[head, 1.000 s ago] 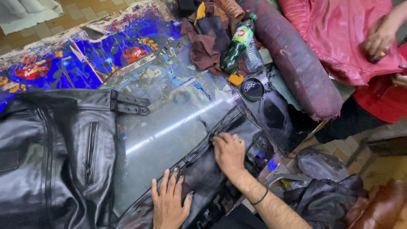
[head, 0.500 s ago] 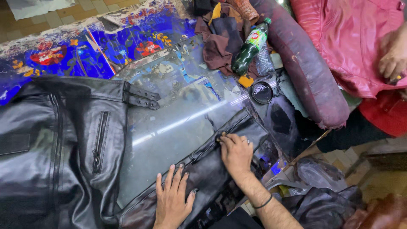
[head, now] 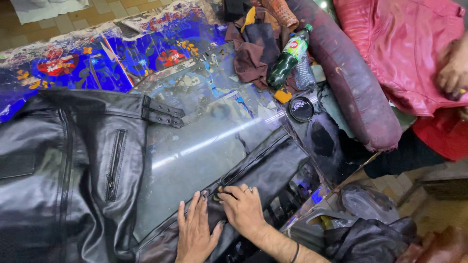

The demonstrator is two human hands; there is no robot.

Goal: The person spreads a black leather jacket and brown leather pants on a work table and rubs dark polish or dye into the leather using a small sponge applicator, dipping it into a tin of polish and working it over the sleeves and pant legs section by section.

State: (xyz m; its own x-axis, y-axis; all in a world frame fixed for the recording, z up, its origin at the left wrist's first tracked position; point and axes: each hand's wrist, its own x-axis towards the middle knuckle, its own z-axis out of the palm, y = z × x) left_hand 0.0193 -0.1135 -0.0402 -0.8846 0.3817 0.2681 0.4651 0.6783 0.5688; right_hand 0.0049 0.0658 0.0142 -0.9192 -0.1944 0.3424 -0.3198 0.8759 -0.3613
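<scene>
We've got both hands flat on the black leather sleeve (head: pixel 258 170) lying across the glass tabletop (head: pixel 195 141): left hand (head: pixel 195 234) spread wide, right hand (head: pixel 243 207) pressing fingertips along its zipper seam, gripping nothing.

Even, fairly bright light, probably from overhead. Long glare streak across the glass sheet (head: pixel 204 141); soft sheen on the black leather jacket (head: pixel 63 170). Right edge motion-blurred, corners slightly stretched. Shadows weak, centre sharp.
</scene>
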